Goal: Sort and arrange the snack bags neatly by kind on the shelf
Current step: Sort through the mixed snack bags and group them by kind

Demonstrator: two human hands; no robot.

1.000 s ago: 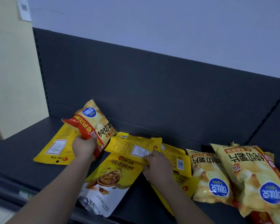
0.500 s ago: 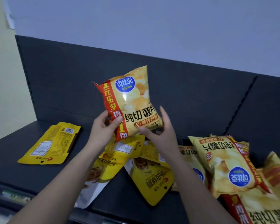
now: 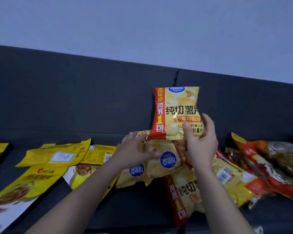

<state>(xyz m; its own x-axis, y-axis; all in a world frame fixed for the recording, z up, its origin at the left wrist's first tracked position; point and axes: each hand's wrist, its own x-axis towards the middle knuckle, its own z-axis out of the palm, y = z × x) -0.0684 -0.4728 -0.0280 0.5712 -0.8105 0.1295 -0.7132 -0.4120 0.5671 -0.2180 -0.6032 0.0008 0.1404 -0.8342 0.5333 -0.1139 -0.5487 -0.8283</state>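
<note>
Right hand (image 3: 201, 142) holds chip bag (image 3: 175, 112) upright (long axis vertical, logo uppermost).

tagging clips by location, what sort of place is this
Probably a shop aisle or stockroom. A dark metal shelf with an upright back panel holds many retail snack packs: yellow potato chip bags, flat yellow nut pouches and red packets. The right hand stands one chip bag upright.
</note>
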